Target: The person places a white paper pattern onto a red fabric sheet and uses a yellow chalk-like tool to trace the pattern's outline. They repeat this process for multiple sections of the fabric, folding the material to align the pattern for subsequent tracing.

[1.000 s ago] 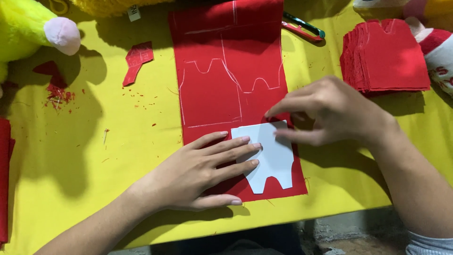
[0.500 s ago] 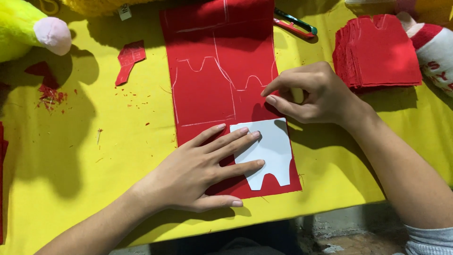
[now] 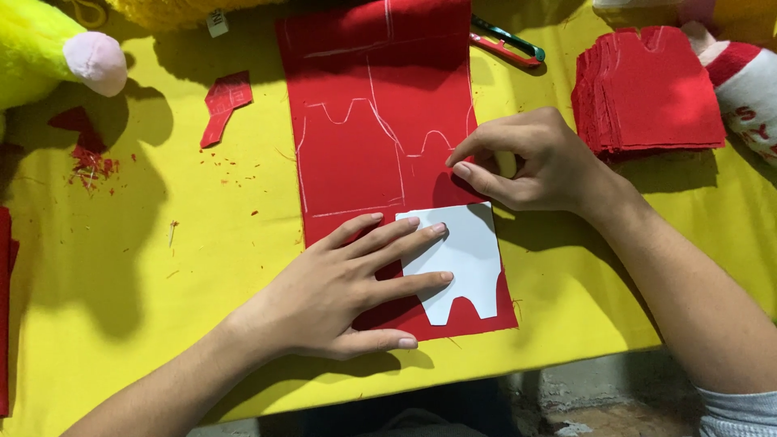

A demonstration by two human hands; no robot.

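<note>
A long red felt sheet (image 3: 356, 162) lies on the yellow table (image 3: 186, 267), with white garment outlines drawn on it. A white paper template (image 3: 465, 259) rests on the felt's near end. My left hand (image 3: 340, 287) lies flat, fingers spread, pressing the template's left side and the felt. My right hand (image 3: 530, 158) hovers just above the template at the felt's right edge, thumb and fingers pinched together. Whatever is between those fingertips is hidden.
A stack of cut red felt pieces (image 3: 647, 93) sits at the back right beside a red and white soft toy (image 3: 749, 89). Scissors (image 3: 506, 42) lie behind the felt. A red scrap (image 3: 222, 101), red crumbs (image 3: 89, 162) and a yellow plush toy (image 3: 48, 53) are on the left.
My right hand has lifted from the template's top edge to a spot slightly farther up the felt. My left hand stays pressed on the template.
</note>
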